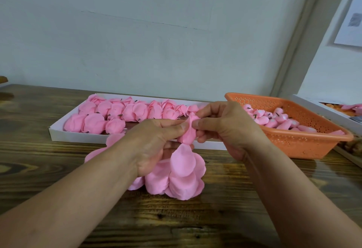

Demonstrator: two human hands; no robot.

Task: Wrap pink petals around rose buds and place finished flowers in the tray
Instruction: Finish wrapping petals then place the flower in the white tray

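Wrapping a pink petal round a rose bud (189,130), held mid-air at about centre frame, just in front of the tray's near wall. Left hand (156,142) pinching the bud's lower part between thumb and fingers; right hand (225,128) pinching the upper part from 3 o'clock, fingertips (195,124) pressing petal edge onto the bud. Both hands gripping the same bud, touching at the fingertips. Hanging below at 6 o'clock, a stack of loose pink petals (182,177), partly resting on the wooden table (215,218); looking connected to the bud, but hard to tell. White tray (58,132) sitting at 10 to 12 o'clock, holding two rows of finished flowers (94,122), right end seemingly free but hidden behind the hands. Orange perforated basket (305,140) at 2 o'clock holding unwrapped buds (274,119). Judging the step: mid-wrap, not yet ready for placing. Doing it well: keeping the left pinch low and firm at the base, rolling the petal snug with the right fingertips, overlapping edges evenly, avoiding creasing the thin material or letting the wrap spring open before setting down.
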